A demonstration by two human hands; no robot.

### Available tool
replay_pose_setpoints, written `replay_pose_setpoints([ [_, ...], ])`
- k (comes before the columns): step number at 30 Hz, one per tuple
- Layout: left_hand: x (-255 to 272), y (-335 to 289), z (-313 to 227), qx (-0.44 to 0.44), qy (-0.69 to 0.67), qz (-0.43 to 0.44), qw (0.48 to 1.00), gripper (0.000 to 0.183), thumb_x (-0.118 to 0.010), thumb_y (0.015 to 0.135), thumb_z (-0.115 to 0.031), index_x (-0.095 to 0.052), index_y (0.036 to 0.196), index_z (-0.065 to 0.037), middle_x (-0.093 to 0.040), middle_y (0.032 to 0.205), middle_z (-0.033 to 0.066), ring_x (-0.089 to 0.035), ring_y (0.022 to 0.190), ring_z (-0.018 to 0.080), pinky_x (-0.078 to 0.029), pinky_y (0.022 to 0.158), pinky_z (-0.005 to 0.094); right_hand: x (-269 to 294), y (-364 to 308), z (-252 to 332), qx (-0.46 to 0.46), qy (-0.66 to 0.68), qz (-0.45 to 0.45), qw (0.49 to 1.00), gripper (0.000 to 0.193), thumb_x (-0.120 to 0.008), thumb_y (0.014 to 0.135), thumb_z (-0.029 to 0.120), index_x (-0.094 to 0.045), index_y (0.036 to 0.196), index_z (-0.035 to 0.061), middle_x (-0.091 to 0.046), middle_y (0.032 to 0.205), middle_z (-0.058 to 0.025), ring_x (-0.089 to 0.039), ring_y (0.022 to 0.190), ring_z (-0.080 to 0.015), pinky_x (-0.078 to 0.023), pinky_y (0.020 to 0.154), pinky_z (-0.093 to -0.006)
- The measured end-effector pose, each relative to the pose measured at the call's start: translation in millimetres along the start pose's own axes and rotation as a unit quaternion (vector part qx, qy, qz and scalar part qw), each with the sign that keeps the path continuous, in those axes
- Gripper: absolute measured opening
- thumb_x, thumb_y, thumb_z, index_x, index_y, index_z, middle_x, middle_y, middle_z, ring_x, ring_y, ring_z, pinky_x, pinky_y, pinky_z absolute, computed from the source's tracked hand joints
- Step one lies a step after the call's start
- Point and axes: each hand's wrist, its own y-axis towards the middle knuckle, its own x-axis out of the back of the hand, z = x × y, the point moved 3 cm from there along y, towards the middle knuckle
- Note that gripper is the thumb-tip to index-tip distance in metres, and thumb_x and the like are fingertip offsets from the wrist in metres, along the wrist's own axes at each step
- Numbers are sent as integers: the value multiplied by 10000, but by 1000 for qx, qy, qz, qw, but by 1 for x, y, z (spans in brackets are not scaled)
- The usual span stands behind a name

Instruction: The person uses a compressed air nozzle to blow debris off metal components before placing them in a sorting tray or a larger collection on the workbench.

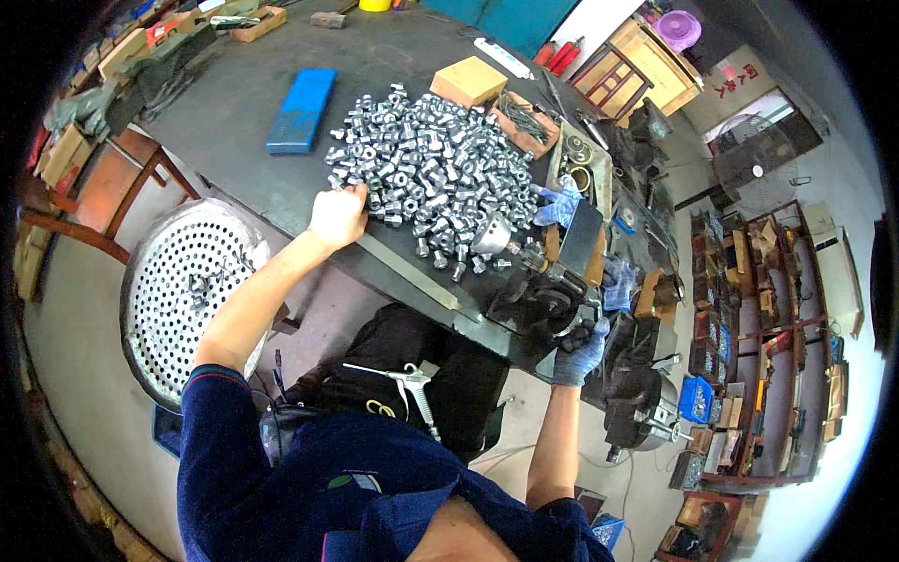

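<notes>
A large heap of shiny metal fittings [431,159] covers the middle of the dark workbench. My bare left hand [339,217] is at the heap's near left edge, its fingers curled together; what they hold, if anything, is hidden. My right hand [582,354], in a grey-blue glove with dark fingers, is closed at the side of a small black bench machine [538,300]. The part under those fingers cannot be made out. A silver chuck [492,234] on the machine points into the near right side of the heap.
A blue flat box [302,110] and a yellowish block [468,81] lie beyond the heap. Spare gloves [559,202] lie by the machine. At left stands a round perforated metal tray [187,290] beside a wooden chair [112,187]. An air gun [410,384] rests across my lap.
</notes>
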Motion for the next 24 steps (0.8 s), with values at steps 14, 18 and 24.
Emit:
replay_pose_setpoints([
  [14,62,9,-85,52,-761,133,633,245,-598,845,-148,-588,1004,38,-616,723,97,-578,515,122,-452,514,215,7,0,1,11,-9,-40,999,362,-639,803,433,-539,756,89,-443,544,38,-409,435,-56,-315,374,-197],
  [18,50,25,-108,22,-764,187,617,277,-596,851,-106,-552,1048,83,-630,789,124,-630,610,171,-496,612,266,-2,-8,6,-12,-10,-22,1000,351,-626,817,415,-534,764,80,-441,548,36,-396,434,-58,-310,372,-199],
  [24,45,36,-111,-1,-758,238,608,240,-613,836,-77,-579,1007,88,-639,804,131,-639,622,180,-515,611,272,6,-7,4,6,-21,-49,999,380,-631,810,436,-540,767,69,-407,531,50,-364,419,-52,-281,367,-198],
])
